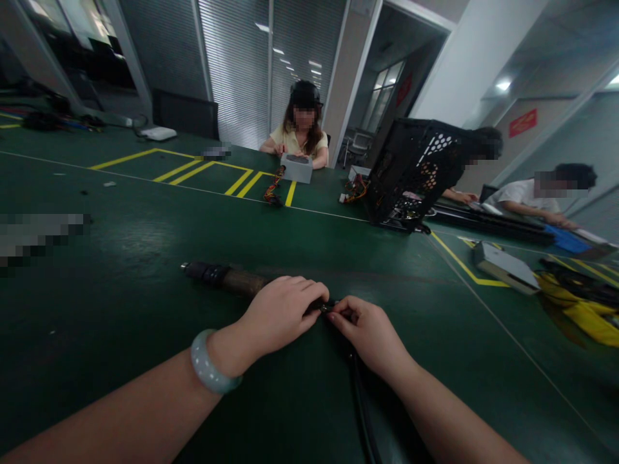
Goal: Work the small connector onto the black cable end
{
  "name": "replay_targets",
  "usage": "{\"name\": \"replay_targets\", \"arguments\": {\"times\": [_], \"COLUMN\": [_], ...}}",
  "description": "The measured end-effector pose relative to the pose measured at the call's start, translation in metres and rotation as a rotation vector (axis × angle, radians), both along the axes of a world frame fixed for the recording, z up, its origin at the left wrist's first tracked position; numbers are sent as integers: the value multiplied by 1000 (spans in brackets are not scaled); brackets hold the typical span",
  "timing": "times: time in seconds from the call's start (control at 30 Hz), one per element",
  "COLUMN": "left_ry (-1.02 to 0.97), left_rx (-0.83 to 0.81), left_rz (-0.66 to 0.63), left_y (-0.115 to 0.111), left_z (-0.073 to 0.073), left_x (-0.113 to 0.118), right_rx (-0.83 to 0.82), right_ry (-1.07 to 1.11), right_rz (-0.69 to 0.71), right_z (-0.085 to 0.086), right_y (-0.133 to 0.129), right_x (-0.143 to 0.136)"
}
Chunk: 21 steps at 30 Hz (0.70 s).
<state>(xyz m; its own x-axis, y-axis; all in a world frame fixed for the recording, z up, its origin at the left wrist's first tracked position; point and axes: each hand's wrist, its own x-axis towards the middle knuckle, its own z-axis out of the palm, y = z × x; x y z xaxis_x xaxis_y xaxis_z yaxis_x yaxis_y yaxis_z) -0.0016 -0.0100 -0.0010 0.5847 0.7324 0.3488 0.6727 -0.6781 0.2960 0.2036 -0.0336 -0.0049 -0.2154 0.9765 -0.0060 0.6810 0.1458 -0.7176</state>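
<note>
A dark, rod-shaped tool point(227, 278) lies on the green table point(120, 309), its tip pointing left. My left hand point(283, 311), with a pale green bangle on the wrist, is closed over the tool's right end. Touching it, my right hand point(370, 335) pinches a small part where a black cable point(360, 399) joins the tool. The cable runs down toward me between my forearms. The joint itself is hidden under my fingers.
Across the table a person holds a grey metal box point(296, 168) with coloured wires point(272, 188). A black perforated computer case point(411, 174) stands at the right, with two people behind it. A grey drive point(503, 266) and yellow material point(580, 309) lie at the right.
</note>
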Motion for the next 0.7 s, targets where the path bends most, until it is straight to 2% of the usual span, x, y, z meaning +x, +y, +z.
{"name": "replay_targets", "arguments": {"times": [0.1, 0.33, 0.6, 0.7], "left_ry": [-5, 15, 10, 19], "left_rx": [-12, 3, 4, -1], "left_rz": [15, -65, 24, -10], "left_y": [0, 1, -2, -1], "left_z": [0, 2, 3, 4], "left_x": [0, 0, 0, 0], "right_rx": [-1, 7, -13, -5], "right_ry": [0, -7, -7, -13], "right_rz": [-3, -1, -4, -2], "right_z": [0, 0, 3, 3], "right_y": [0, -1, -1, 0], "right_x": [0, 0, -1, -1]}}
